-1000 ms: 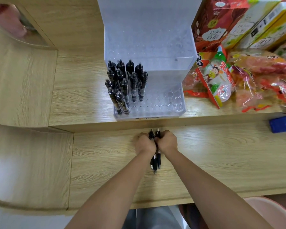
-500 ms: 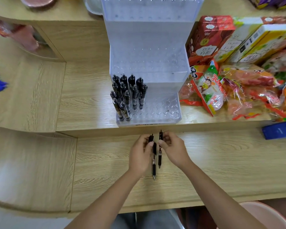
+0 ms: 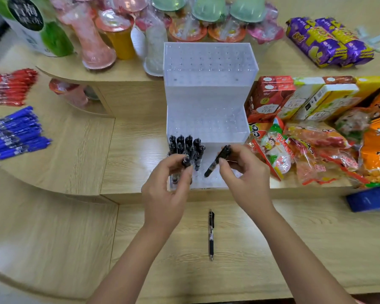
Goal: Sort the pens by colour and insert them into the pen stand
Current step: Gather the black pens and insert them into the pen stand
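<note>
A clear stepped pen stand (image 3: 208, 115) stands on the raised wooden shelf. Several black pens (image 3: 185, 144) stand in its lowest tier at the left. My left hand (image 3: 169, 185) pinches a black pen (image 3: 185, 162) upright over that tier's front left holes. My right hand (image 3: 244, 172) pinches another black pen (image 3: 217, 161), tilted with its tip down-left above the lowest tier. One black pen (image 3: 211, 234) lies on the lower desk between my forearms.
Blue pens (image 3: 13, 134) and red pens (image 3: 9, 87) lie in piles on the left counter. Snack bags (image 3: 316, 150) and boxes (image 3: 298, 99) crowd the shelf right of the stand. Cups and bottles (image 3: 119, 36) line the back. A blue box (image 3: 370, 198) sits at the right.
Both hands rose from the lower desk to the stand's lowest tier, each carrying one black pen. One pen stayed lying on the desk. The camera tilted up, showing more of the shelf.
</note>
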A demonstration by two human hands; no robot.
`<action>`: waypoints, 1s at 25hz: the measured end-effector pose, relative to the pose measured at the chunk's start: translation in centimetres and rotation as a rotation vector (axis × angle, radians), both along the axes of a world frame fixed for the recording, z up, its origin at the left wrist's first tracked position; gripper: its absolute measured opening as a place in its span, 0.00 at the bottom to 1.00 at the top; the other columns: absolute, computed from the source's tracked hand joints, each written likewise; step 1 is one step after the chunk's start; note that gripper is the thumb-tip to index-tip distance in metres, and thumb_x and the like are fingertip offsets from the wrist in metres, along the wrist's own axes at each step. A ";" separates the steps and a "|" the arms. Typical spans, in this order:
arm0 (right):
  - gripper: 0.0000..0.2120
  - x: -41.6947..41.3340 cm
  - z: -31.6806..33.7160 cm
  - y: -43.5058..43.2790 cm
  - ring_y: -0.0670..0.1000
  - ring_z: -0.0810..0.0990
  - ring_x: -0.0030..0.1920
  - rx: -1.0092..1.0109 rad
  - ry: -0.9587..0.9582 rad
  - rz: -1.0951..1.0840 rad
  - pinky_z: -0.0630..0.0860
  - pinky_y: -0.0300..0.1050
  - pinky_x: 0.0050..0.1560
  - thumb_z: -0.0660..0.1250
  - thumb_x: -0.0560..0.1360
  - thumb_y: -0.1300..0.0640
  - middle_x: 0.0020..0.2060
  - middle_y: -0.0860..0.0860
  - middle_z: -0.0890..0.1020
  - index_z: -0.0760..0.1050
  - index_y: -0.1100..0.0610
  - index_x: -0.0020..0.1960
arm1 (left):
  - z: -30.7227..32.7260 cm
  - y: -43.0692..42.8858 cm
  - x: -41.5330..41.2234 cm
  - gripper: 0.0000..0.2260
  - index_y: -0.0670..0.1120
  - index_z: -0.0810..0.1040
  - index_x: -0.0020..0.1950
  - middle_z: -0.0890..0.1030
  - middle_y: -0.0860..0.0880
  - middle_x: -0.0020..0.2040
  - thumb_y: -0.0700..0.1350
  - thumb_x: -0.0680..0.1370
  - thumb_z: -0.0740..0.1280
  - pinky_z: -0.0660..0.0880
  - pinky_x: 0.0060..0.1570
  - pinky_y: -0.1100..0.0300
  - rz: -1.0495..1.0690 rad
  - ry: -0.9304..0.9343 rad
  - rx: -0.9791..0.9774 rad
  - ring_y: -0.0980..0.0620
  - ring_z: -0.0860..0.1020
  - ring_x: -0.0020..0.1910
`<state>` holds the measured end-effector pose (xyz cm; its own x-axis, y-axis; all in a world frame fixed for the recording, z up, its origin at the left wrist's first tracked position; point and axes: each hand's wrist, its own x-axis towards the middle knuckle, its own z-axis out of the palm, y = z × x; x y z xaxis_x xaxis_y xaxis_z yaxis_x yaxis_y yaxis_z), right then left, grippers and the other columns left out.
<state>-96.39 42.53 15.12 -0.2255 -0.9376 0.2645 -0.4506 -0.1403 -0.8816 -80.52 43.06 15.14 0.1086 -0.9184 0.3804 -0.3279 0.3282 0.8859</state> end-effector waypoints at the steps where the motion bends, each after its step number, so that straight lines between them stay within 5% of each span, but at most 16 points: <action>1: 0.11 0.3 0.0 -0.4 0.43 0.80 0.45 0.000 0.016 0.004 0.78 0.35 0.50 0.67 0.73 0.64 0.44 0.49 0.81 0.77 0.62 0.56 | 0.3 -0.5 0.0 0.08 0.49 0.77 0.54 0.80 0.59 0.47 0.44 0.75 0.69 0.74 0.50 0.68 0.018 0.006 -0.002 0.61 0.79 0.47; 5: 0.13 1.4 -0.6 -1.2 0.44 0.81 0.47 -0.017 0.062 0.029 0.78 0.36 0.51 0.66 0.74 0.61 0.47 0.53 0.82 0.76 0.63 0.57 | 0.7 -1.9 -0.3 0.08 0.49 0.78 0.53 0.81 0.56 0.46 0.45 0.74 0.70 0.71 0.50 0.71 0.051 -0.018 0.023 0.60 0.79 0.48; 10: 0.11 1.8 -0.9 -1.6 0.44 0.80 0.46 -0.043 0.099 0.039 0.77 0.32 0.51 0.66 0.75 0.64 0.46 0.50 0.81 0.76 0.63 0.56 | -0.2 -2.6 -0.5 0.09 0.51 0.80 0.52 0.75 0.67 0.42 0.50 0.73 0.68 0.64 0.53 0.70 0.060 -0.229 -0.025 0.66 0.73 0.45; 15: 0.11 2.2 -1.3 -1.8 0.43 0.79 0.45 -0.029 0.144 0.060 0.75 0.31 0.50 0.67 0.74 0.65 0.45 0.46 0.79 0.77 0.62 0.56 | -0.4 -3.8 0.2 0.11 0.48 0.78 0.56 0.80 0.58 0.43 0.46 0.74 0.69 0.61 0.53 0.70 0.027 -0.382 -0.103 0.60 0.75 0.42; 20: 0.10 2.1 -1.7 -1.8 0.50 0.81 0.46 0.050 0.195 0.087 0.79 0.50 0.49 0.68 0.74 0.63 0.46 0.50 0.83 0.77 0.59 0.56 | 0.1 -4.5 0.8 0.11 0.49 0.78 0.55 0.80 0.56 0.42 0.45 0.73 0.71 0.60 0.55 0.69 -0.001 -0.376 -0.088 0.61 0.75 0.42; 25: 0.11 2.3 -1.5 -2.1 0.50 0.81 0.46 0.107 0.215 0.073 0.78 0.49 0.50 0.68 0.75 0.62 0.47 0.51 0.83 0.78 0.58 0.56 | 0.3 -4.7 1.1 0.10 0.49 0.78 0.52 0.78 0.60 0.42 0.44 0.72 0.72 0.60 0.56 0.71 -0.035 -0.349 -0.048 0.61 0.76 0.42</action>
